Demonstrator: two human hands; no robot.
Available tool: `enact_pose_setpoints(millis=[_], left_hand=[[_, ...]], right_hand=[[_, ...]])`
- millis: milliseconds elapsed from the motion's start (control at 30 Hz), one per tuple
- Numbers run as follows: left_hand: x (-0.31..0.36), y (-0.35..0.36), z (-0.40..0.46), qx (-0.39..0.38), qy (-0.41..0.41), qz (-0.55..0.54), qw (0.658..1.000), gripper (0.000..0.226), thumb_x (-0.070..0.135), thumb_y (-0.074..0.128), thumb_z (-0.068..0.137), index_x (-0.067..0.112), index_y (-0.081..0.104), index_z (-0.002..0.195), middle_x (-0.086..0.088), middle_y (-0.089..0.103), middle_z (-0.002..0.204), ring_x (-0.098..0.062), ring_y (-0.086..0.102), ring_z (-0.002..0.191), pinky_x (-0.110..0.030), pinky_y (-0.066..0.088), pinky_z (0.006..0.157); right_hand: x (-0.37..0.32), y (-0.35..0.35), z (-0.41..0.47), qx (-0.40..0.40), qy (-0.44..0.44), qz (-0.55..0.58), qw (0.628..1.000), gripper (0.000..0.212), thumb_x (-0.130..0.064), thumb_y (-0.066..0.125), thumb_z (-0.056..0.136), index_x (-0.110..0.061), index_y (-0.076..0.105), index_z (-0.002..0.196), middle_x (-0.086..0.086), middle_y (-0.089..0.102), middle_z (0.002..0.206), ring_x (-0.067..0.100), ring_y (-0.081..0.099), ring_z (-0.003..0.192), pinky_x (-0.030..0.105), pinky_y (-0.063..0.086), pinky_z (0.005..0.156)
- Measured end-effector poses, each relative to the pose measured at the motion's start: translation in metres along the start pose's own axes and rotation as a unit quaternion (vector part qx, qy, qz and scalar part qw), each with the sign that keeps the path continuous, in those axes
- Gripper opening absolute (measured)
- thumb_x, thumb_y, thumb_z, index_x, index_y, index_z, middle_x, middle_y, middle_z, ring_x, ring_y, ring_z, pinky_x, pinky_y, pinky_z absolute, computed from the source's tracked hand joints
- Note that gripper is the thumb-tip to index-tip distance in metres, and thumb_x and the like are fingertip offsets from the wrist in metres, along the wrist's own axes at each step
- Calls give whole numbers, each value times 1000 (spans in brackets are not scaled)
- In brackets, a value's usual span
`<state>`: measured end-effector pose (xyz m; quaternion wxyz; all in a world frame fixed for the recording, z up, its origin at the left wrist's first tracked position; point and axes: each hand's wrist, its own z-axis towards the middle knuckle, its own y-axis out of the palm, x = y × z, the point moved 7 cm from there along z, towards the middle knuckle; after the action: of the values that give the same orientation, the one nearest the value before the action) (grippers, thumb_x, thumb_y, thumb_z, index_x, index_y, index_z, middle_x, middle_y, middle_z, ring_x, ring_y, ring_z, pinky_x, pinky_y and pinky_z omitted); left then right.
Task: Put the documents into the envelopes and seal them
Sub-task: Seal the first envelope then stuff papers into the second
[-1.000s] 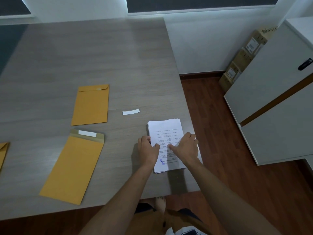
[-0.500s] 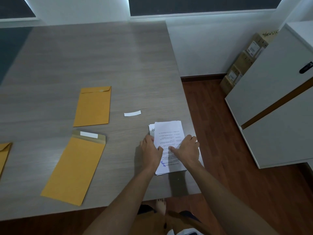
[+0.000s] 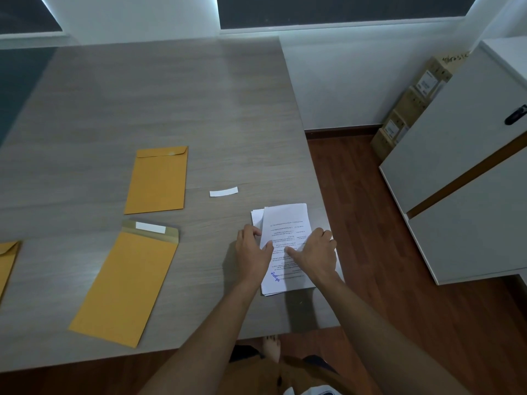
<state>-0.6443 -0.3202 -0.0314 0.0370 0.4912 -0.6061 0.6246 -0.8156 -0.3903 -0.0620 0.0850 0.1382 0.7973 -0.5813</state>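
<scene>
A stack of white printed documents [image 3: 286, 223] lies near the table's right edge. Its top sheet sits skewed to the right of the sheets beneath. My left hand [image 3: 252, 253] grips the left edge of the top sheet, thumb on the paper. My right hand [image 3: 316, 255] rests on the stack's right side, thumb pressing the page. An open orange envelope [image 3: 125, 283] with its flap up and a white strip on the flap lies to the left. A closed orange envelope [image 3: 158, 181] lies farther back.
A loose white paper strip [image 3: 224, 192] lies on the grey table [image 3: 171, 95] between the envelopes and the documents. A third orange envelope [image 3: 5, 260] shows at the left edge. A white cabinet [image 3: 462, 181] and cardboard boxes [image 3: 413, 109] stand right of the table.
The top sheet has slid to the right and turned slightly, uncovering the corner of the sheets below. Both hands stay on the stack.
</scene>
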Motion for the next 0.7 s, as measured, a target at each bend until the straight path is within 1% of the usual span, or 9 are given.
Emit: enact_pose_setpoints(millis=[33, 167, 267, 333, 400, 467, 500, 567, 700], left_hand=[[2, 0, 1, 0, -2, -6, 1000, 26, 25, 71, 85, 14, 53, 100, 5, 54, 105, -9, 49, 86, -8, 31, 51], [3, 0, 5, 7, -19, -77, 997, 33, 15, 76, 81, 9, 49, 101, -1, 54, 105, -14, 58, 87, 3, 36, 56], [0, 8, 12, -18, -48, -133, 990, 47, 11, 77, 80, 13, 47, 116, 3, 58, 108, -13, 60, 89, -6, 41, 49], [-2, 18, 18, -54, -50, -138, 988, 40, 10, 71, 85, 14, 54, 120, 1, 65, 110, -12, 61, 85, -11, 47, 58], [-3, 24, 21, -76, -49, -97, 991, 22, 15, 64, 90, 14, 64, 113, -4, 70, 111, -17, 64, 84, -28, 57, 68], [-2, 25, 22, -78, -53, -71, 993, 20, 19, 61, 93, 14, 66, 111, -6, 70, 112, -24, 66, 90, -38, 58, 78], [-1, 24, 24, -75, -57, -77, 993, 21, 20, 60, 94, 13, 65, 113, -7, 69, 113, -26, 66, 94, -39, 57, 82], [-1, 21, 28, -74, -77, -121, 987, 22, 16, 58, 95, 10, 63, 116, -8, 68, 114, -26, 64, 97, -35, 54, 84], [-12, 7, 34, -58, -137, -242, 959, 23, 9, 56, 95, 9, 59, 118, -5, 67, 109, -20, 62, 87, -26, 48, 69]], right_hand=[[0, 0, 0, 1, 0, 2, 1000, 84, -65, 70, 70, -15, 38, 129, 7, 45, 133, 24, 47, 121, 35, 46, 96], [0, -1, -1, 3, -1, 2, 1000, 83, -64, 70, 71, -14, 38, 129, 7, 45, 133, 24, 48, 121, 35, 47, 94], [0, -1, -2, 7, -3, 6, 1000, 82, -63, 71, 70, -14, 39, 128, 7, 46, 131, 24, 48, 120, 35, 48, 93], [0, -1, -4, 12, -3, 13, 1000, 80, -63, 71, 70, -15, 39, 126, 6, 46, 130, 22, 47, 118, 34, 48, 93], [1, -1, -6, 15, -3, 14, 1000, 78, -63, 70, 71, -16, 39, 126, 4, 46, 129, 20, 47, 117, 33, 47, 93], [0, -2, -9, 25, -5, 5, 1000, 75, -65, 67, 72, -17, 41, 124, 4, 47, 128, 20, 47, 116, 34, 46, 94], [0, -3, -10, 32, -7, 1, 999, 74, -66, 65, 73, -17, 41, 124, 3, 48, 128, 19, 47, 116, 35, 46, 94], [-3, -8, -11, 48, -15, 1, 999, 73, -69, 61, 74, -19, 43, 124, 2, 50, 127, 19, 48, 116, 36, 44, 95], [-17, -16, -12, 59, -24, 90, 994, 75, -68, 65, 72, -23, 42, 127, -2, 52, 130, 17, 49, 116, 34, 43, 95]])
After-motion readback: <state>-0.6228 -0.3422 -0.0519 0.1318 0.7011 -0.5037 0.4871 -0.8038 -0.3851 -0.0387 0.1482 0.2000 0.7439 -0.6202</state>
